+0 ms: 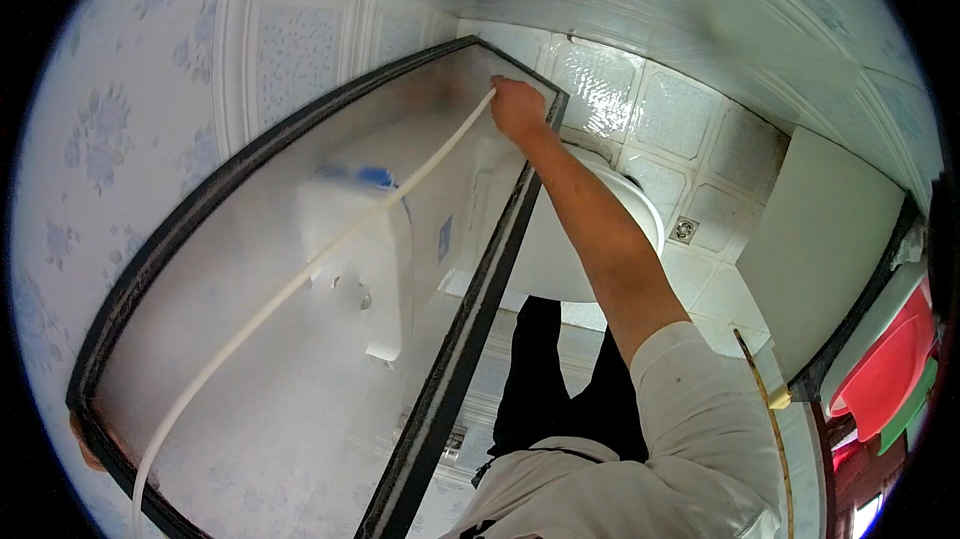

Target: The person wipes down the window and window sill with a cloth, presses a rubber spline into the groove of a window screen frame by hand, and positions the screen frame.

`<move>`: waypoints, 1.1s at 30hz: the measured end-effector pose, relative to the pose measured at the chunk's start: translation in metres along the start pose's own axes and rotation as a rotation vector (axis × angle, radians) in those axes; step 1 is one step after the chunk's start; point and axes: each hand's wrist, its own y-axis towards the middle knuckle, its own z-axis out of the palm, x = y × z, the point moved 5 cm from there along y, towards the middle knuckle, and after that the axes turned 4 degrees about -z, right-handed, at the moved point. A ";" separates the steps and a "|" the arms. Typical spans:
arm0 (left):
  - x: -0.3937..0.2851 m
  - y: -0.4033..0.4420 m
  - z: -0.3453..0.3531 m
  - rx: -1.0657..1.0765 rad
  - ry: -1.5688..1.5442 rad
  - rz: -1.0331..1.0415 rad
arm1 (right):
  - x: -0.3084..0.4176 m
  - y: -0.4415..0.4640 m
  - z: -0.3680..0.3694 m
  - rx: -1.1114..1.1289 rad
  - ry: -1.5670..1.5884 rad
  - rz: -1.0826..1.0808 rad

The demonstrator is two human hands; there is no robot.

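A large panel of misty glass or mirror (250, 419) in a black frame stands tilted before me. My right hand (518, 109) reaches to its far end, fingers closed round a long, thin cream-coloured tube (330, 251). The tube runs across the face of the panel and bends downward at the lower left. Only some fingers of my left hand (86, 442) show, curled at the frame's outer left edge; the frame hides the rest. A blurred white basin-like shape with a blue patch appears in the panel; whether reflected or seen through, I cannot tell.
Beyond my right arm is a white toilet (640, 204) on wet tiled floor (660, 119), with a drain (684, 230). Along the right stand a pale board (825, 249), a thin brown stick (765, 404) and a red basin (890, 369). Blue-patterned wall (110, 139) lies left.
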 end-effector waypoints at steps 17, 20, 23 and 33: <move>0.004 0.009 -0.001 -0.004 -0.002 0.032 | 0.004 -0.014 -0.001 0.050 -0.070 -0.001; 0.007 0.009 -0.001 -0.008 -0.001 0.039 | 0.000 -0.028 -0.012 0.127 -0.149 0.037; 0.012 0.011 -0.001 -0.011 -0.007 0.049 | -0.002 -0.041 -0.015 0.194 -0.209 0.061; 0.012 0.014 -0.001 -0.014 0.000 0.073 | -0.012 -0.069 -0.005 0.125 -0.195 0.077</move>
